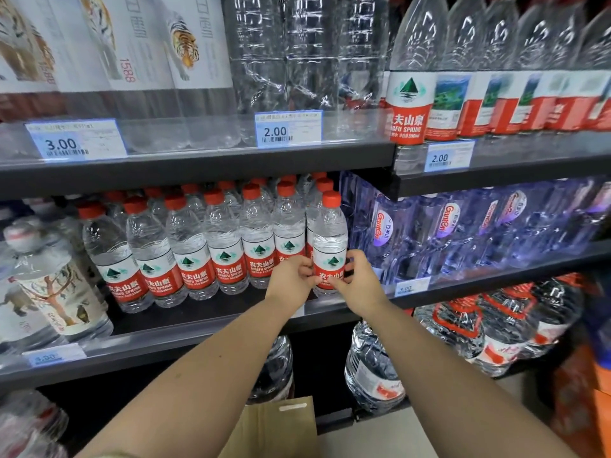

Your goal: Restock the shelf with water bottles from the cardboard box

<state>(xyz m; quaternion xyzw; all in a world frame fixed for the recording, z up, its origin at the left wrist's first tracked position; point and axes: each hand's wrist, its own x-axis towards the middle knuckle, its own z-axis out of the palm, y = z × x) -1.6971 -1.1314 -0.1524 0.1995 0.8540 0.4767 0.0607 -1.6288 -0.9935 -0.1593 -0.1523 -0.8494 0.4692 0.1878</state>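
Both forearms are stretched forward and upward from the lower edge of the view toward the middle shelf, converging on one water bottle that is stood upright at the front edge of that shelf. The left hand is pressed against the left side of the bottle's red label, fingers curled round it; the right hand is wrapped on the right side of the same label, thumb across its lower front. Neither hand is spread open: both are closed partway about the bottle, so that it is gripped between them. Whether the bottle's base is resting on the shelf is hidden by the hands.

Just left of the held bottle, a row of matching red-capped bottles is lined up, with more caps seen behind it. Just right of the held bottle, shrink-wrapped packs of blue-tinted bottles are stacked. Above the held bottle, the upper shelf is filled with taller bottles and fitted with a price tag reading 2.00. Below the held bottle, large water jugs are partly covered by the forearms, and a cardboard box flap with a handle slot is cut off by the lower edge, its contents unseen. Bottles at the far left of the held bottle are blurred.
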